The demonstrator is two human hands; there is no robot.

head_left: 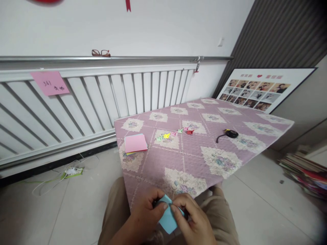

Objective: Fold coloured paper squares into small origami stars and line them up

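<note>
Both hands meet at the near edge of a table covered with a purple flowered cloth (194, 153). My left hand (146, 212) and my right hand (194, 217) pinch a folded light blue paper (167, 217) between thumbs and fingers, just above my lap. A stack of coloured paper squares (135, 143), pink on top, lies on the cloth at the left. A row of several small folded paper pieces (176, 132) in green, yellow, pink and red lies across the middle of the cloth.
A black tape roll with a cord (230, 133) sits on the right part of the cloth. A white radiator (89, 98) with a pink note (49, 82) and glasses (101, 53) lines the wall. A photo board (258, 89) leans far right; books (304, 172) lie on the floor.
</note>
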